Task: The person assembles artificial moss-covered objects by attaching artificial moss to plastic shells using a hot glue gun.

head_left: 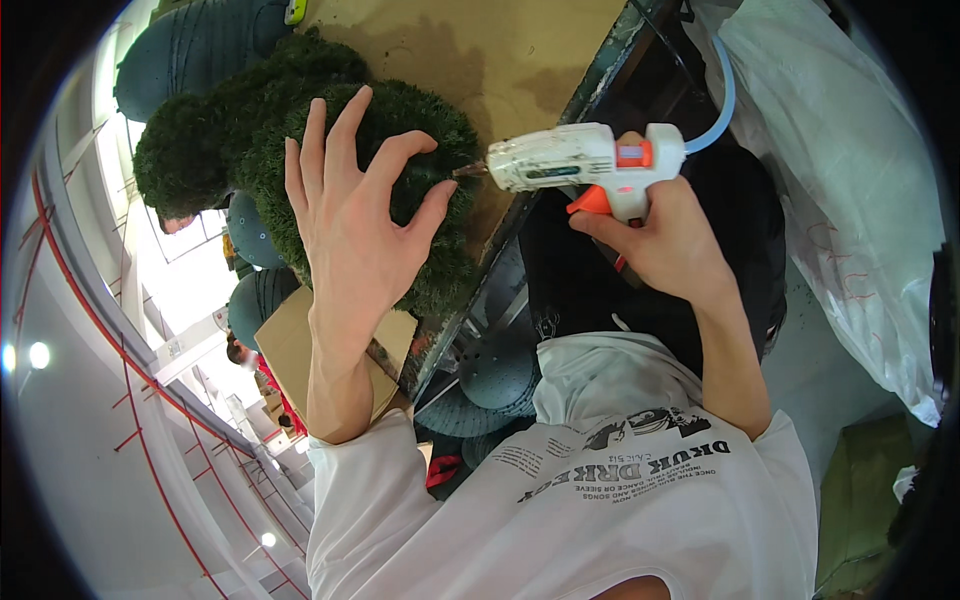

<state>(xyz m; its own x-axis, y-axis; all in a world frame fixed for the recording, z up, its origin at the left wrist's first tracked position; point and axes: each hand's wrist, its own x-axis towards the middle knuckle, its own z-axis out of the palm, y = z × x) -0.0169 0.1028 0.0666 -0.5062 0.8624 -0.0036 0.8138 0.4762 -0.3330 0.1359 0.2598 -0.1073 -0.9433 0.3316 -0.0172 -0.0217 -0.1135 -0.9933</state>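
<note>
My right hand (680,245) is wrapped round the handle of a white hot glue gun (560,157) with an orange trigger. The gun's dirty barrel points left, its metal nozzle close to the thumb tip of my left hand. From the back of the gun a pale blue curved rod or tube (727,95) bends away upward. My left hand (360,225) lies over a bushy mass of dark green artificial foliage (445,120), fingers spread, with thumb and forefinger apart. Whether the nozzle touches the foliage, I cannot tell.
The foliage rests on a brown tabletop (530,50) with a worn dark edge. Dark grey rounded forms (200,55) stand behind it, and a cardboard piece (285,345) lies at the left. White plastic sheeting (840,180) hangs at the right. Other people are partly visible far left.
</note>
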